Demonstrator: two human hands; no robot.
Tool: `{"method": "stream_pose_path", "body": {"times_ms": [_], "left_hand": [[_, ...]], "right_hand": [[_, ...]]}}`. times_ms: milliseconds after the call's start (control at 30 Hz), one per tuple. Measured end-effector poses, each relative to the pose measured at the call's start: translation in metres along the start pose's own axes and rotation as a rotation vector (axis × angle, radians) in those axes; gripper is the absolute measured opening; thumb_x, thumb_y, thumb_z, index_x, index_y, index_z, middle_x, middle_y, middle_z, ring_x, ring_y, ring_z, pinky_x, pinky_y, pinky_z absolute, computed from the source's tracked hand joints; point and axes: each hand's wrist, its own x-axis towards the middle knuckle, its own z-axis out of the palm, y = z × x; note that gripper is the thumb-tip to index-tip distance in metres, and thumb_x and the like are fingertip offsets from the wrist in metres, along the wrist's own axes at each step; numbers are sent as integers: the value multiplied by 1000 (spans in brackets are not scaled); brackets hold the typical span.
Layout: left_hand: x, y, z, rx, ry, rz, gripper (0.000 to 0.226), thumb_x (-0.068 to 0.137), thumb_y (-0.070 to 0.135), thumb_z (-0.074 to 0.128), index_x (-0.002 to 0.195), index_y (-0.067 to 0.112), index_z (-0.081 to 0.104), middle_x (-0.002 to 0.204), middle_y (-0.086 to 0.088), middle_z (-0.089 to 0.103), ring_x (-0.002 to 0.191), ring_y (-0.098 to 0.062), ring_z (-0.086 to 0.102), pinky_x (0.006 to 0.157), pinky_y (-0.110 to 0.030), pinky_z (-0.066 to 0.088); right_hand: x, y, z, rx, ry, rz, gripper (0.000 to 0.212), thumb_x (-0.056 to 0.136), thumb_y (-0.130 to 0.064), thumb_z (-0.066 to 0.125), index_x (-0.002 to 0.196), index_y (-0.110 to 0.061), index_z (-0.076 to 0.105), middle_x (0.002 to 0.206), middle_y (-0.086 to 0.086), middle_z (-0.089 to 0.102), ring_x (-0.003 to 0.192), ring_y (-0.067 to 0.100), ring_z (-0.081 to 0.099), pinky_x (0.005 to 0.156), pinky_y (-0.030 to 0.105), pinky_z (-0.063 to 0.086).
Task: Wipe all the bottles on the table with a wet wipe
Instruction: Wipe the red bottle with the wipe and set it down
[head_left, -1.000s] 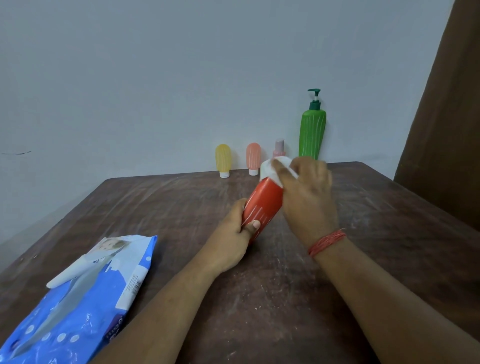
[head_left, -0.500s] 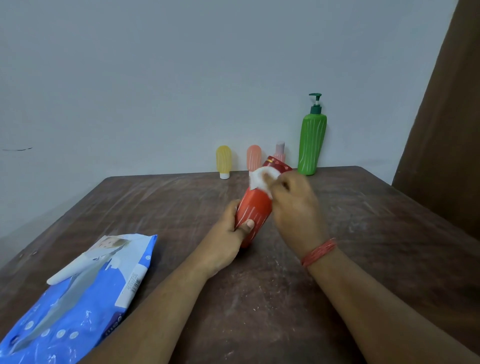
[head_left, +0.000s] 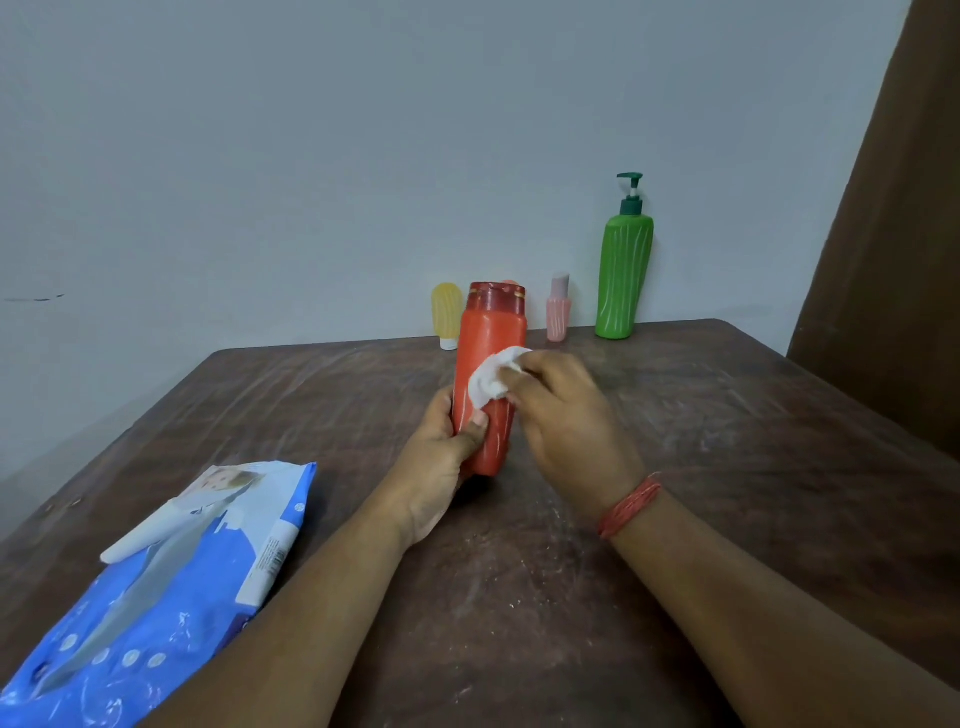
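Red bottle is taken as landmark. It is held near upright, long axis vertical with the cap end tipped slightly away from the person, base raised just off the brown table.

Left hand is wrapped round the bottle's lower half, thumb laid across its front. Right hand is just right of the bottle, fingers curled onto a bunched white wet wipe that is pressed on the bottle's mid-front face. The wiping hand is thus the nearer to the unwiped upper body and cap.

Behind the bottle, along the wall: yellow squeeze bottle to its left, pink bottle and green pump bottle to its right (a fourth is mostly hidden behind the cap).

Well left and nearer than the bottle, a blue wet-wipe pack lies flat; its contents cannot be seen.
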Motion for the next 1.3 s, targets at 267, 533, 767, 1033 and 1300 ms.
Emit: {"method": "stream_pose_path", "body": {"times_ms": [267,533,767,1033,1300], "left_hand": [[0,-2,0,-43,-38,-7,50,87,34,62,135,28,49,131,-1,64,122,-21,62,101,-40,52],[-1,1,1,-31,-43,-6,58,86,37,62,140,28,44,135,0,60,123,-20,58,103,-41,50],[-2,2,1,-34,-37,-5,57,84,38,64,137,28,46,133,1,61,123,-19,59,104,-41,50],[-8,7,3,-145,-52,-21,52,89,31,62,137,25,44,127,-6,62,103,-25,70,80,-42,60],[-9,6,11,-68,-133,-3,43,93,29,60,133,28,44,125,-7,62,92,-27,71,79,-43,61]], "right_hand": [[2,-3,-8,-24,-57,-32,34,100,-21,45,126,-13,64,131,4,57,122,16,50,98,34,50],[0,2,-15,-74,27,-124,20,91,-10,58,107,-5,69,105,8,62,96,20,58,78,30,52],[0,3,-12,-15,-16,-44,34,98,-24,45,119,-5,67,112,10,61,100,18,56,83,33,53],[1,9,-15,103,-79,11,45,100,-37,37,127,-11,62,114,0,56,99,10,55,80,33,54],[4,23,-15,99,116,106,29,96,-7,56,124,-7,62,111,7,54,98,5,46,84,18,41]]}}
